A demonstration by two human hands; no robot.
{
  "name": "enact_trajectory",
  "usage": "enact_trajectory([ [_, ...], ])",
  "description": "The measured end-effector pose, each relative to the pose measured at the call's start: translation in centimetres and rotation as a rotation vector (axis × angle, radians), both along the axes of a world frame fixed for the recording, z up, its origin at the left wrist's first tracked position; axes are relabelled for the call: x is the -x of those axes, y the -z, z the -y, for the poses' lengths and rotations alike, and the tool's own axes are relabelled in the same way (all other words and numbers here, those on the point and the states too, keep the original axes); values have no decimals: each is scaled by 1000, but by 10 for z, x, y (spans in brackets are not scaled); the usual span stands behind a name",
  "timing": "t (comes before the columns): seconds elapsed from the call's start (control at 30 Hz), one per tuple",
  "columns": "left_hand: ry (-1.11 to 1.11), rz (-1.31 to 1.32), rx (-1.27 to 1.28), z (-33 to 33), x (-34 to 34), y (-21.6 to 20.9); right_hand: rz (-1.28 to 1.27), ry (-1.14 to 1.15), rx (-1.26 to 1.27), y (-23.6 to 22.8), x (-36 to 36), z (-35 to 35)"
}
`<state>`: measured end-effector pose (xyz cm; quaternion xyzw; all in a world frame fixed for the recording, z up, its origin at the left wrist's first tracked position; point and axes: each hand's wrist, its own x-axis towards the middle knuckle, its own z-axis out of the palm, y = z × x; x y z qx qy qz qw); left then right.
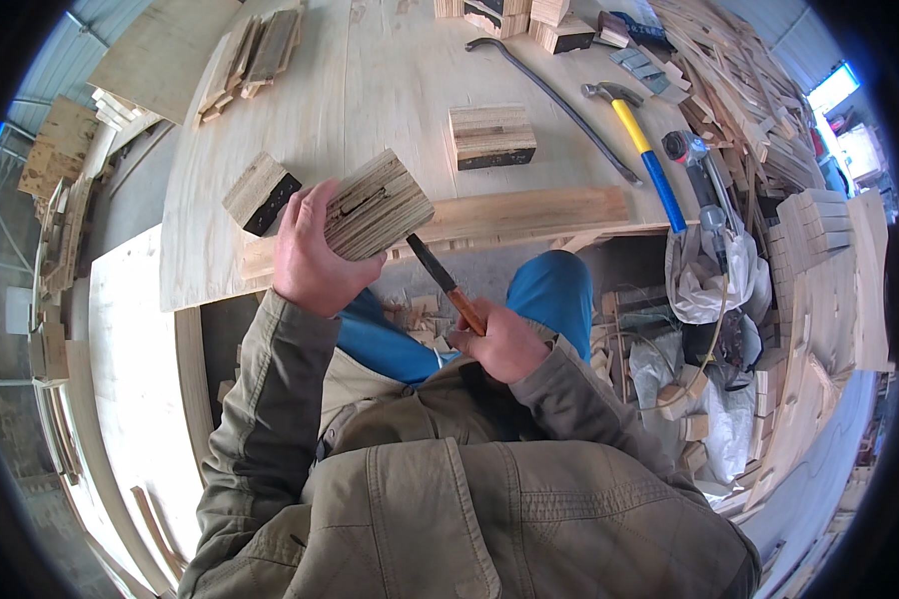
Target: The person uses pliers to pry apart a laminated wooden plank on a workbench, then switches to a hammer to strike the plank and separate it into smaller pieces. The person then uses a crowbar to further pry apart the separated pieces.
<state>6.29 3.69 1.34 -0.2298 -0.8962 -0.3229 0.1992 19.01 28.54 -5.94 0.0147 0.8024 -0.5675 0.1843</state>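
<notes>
My left hand [315, 255] is closed around a laminated wood block [380, 205], tilted above the near edge of the workbench. A dark gouge or gap runs along the block's upper face. In my right hand [501, 344] is a chisel [434, 268] with a brown wooden handle and a flat dark blade. Its tip is at the block's lower right corner; whether it touches, I cannot tell. Just left of my left hand lies a smaller block [261, 193] with a black side. Another block with a black side [491, 137] rests farther back on the bench.
On the bench [370, 70] lie a dark pry bar [559, 105] and a hammer [637, 140] with a yellow and blue handle. More blocks [561, 36] stand at the back, and thin wood strips [253, 60] at the back left. Scrap wood [759, 100] is heaped along the right.
</notes>
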Motion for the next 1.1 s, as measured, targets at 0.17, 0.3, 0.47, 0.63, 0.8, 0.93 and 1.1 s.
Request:
enact_trajectory([
  [0.17, 6, 19, -4, 0, -2, -3, 27, -16, -25, 3, 2, -3],
  [0.3, -14, 31, 29, -1, -3, -5, 11, -38, -32, -2, 3, -6],
  [0.47, -1, 38, 50, -2, -6, -1, 51, -67, -35, -3, 1, -10],
  [0.63, 19, 51, 38, -1, -5, 1, 17, -64, -9, 1, 0, -8],
  [0.8, 16, 78, 66, 0, -5, -1, 62, -70, -24, -5, 0, -11],
  [0.93, 28, 95, 83, -1, -7, -2, 52, -41, -15, -8, -1, -10],
  [1.1, 31, 93, 96, -2, -7, 0, 27, -34, -72, -7, -1, -12],
])
